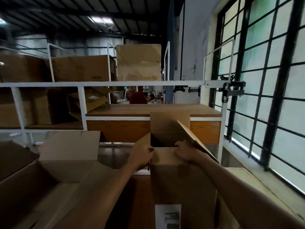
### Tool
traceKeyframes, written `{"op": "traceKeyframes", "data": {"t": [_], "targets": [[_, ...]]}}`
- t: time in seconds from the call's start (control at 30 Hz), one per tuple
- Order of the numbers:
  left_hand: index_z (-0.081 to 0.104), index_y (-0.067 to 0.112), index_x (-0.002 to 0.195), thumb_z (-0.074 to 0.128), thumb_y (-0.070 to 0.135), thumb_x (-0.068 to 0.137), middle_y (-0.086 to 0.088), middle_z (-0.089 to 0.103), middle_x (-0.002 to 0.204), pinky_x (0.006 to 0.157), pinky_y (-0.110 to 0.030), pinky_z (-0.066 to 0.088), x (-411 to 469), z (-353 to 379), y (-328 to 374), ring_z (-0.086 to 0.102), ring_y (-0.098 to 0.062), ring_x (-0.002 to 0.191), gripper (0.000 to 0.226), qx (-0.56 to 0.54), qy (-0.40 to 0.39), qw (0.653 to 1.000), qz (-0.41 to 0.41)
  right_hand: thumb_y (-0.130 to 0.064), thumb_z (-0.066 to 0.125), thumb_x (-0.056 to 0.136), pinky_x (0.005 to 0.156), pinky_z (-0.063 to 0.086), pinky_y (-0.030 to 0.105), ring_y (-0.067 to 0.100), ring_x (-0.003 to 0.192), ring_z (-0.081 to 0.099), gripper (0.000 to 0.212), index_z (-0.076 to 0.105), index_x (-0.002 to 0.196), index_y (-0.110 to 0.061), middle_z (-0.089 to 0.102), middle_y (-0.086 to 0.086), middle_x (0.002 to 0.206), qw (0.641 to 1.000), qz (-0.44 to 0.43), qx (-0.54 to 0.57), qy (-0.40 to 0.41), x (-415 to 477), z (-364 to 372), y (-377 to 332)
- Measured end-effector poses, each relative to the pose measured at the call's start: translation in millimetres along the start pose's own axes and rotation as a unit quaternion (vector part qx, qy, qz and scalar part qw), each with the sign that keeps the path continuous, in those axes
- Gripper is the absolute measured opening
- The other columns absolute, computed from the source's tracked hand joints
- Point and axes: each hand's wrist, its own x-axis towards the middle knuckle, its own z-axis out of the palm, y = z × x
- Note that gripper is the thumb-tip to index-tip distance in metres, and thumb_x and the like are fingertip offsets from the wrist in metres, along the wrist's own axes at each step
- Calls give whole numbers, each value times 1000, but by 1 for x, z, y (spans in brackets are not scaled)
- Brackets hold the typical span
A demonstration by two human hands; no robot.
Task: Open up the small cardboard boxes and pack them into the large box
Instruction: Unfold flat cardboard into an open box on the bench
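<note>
A small brown cardboard box (181,182) stands upright in front of me with its top open, its far flap raised and its right flap tilted outward. A white label is on its near face, low down. My left hand (142,157) grips the box's near left top corner. My right hand (185,150) holds the near top edge by the right flap. The large open cardboard box (54,177) lies to the left, its flaps spread and its inside dark.
A wooden table with a white metal frame (153,109) stands just beyond the small box. Shelves to the left hold several cardboard boxes (80,68). A barred window (264,90) runs along the right side. People are seen far behind the table.
</note>
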Motion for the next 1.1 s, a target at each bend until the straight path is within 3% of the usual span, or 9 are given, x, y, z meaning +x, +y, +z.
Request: {"op": "traceKeyframes", "data": {"t": [0.07, 0.17, 0.33, 0.5, 0.67, 0.83, 0.93, 1.03, 1.1], "targets": [[61, 25, 121, 54, 39, 96, 6, 57, 114, 91, -34, 47, -1, -2, 0, 54, -11, 105, 29, 69, -52, 996, 31, -53, 38, 98, 116, 27, 48, 34, 142, 34, 62, 32, 148, -17, 35, 16, 154, 999, 40, -14, -27, 6, 3, 10], [60, 28, 122, 48, 52, 95, 9, 55, 115, 92, -35, 45, 3, -4, -3, 52, -10, 106, 38, 84, -35, 994, 54, -57, 36, 96, 112, 33, 48, 32, 134, 43, 61, 42, 139, -14, 44, 15, 147, 998, 61, -4, -2, 15, 9, 9], [53, 32, 126, 45, 51, 96, 3, 58, 126, 98, -46, 48, 15, -19, -5, 56, -12, 109, 36, -101, -18, 995, 20, -50, 54, 93, 94, 43, 42, 27, 108, 54, 36, 53, 105, -16, 58, 12, 114, 974, 33, 109, 197, 20, 28, -13], [64, 44, 107, 53, 75, 79, 9, 68, 113, 96, -51, 49, 25, -25, -18, 64, -16, 105, 43, -164, -63, 983, 48, -54, 55, 90, 68, 47, 35, 19, 71, 54, 38, 50, 69, -22, 59, 0, 69, 894, -9, -12, 448, -4, -9, -31], [66, 31, 122, 33, 95, 70, 0, 69, 124, 103, -52, 41, 36, -29, -21, 62, -24, 118, 89, -367, -156, 917, -33, -39, 53, 92, 64, 41, 30, 13, 59, 45, 36, 52, 63, -19, 51, -4, 60, 823, -60, -18, 565, -37, -14, -44], [67, 30, 120, 60, 83, 68, -4, 69, 123, 101, -52, 47, 12, -33, -5, 63, -30, 118, 75, -423, -163, 889, -63, -28, 51, 90, 72, 47, 36, 20, 60, 53, 29, 57, 65, -14, 59, 4, 62, 827, -53, -7, 559, -67, -13, -55], [63, 29, 127, 67, 71, 72, -3, 66, 128, 98, -52, 47, -12, -45, 5, 60, -27, 120, 69, -427, -203, 881, -28, -29, 49, 92, 66, 46, 34, 24, 62, 59, 32, 62, 67, -13, 59, 4, 62, 872, -33, -46, 486, -96, -22, -63], [61, 27, 128, 67, 61, 77, -4, 65, 128, 97, -51, 45, -38, -56, 13, 57, -28, 120, 61, -368, -221, 903, -4, -36, 46, 96, 68, 41, 32, 22, 74, 58, 33, 66, 81, -14, 59, 1, 76, 940, 18, -105, 324, -130, -42, -74], [64, 21, 121, 76, 48, 73, -6, 68, 120, 98, -49, 47, -53, -61, 17, 62, -26, 114, 57, -287, -210, 934, 13, -40, 47, 96, 79, 50, 38, 24, 90, 63, 34, 70, 101, -15, 66, 4, 94, 987, 26, -101, 122, -148, -53, -74]]}}
